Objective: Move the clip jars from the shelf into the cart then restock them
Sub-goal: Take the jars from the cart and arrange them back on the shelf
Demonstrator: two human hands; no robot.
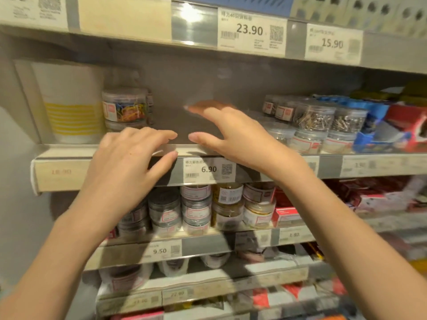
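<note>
Both hands empty, fingers loosely spread: left hand (129, 158) and right hand (231, 135) hover over a bare gap mid-frame on the shelf (69, 172), clip jars (124, 109) stacked left of it, cart unseen, so progress unclear.

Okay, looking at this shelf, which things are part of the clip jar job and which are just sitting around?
Part of the job:
- coloured clip jars
- silver clip jars
- bare gap on the shelf
- left hand and right hand, both open, holding nothing

Just sitting around:
- striped white pack
- blue boxes
- price tag 6.90
- jars on the lower shelf
</note>
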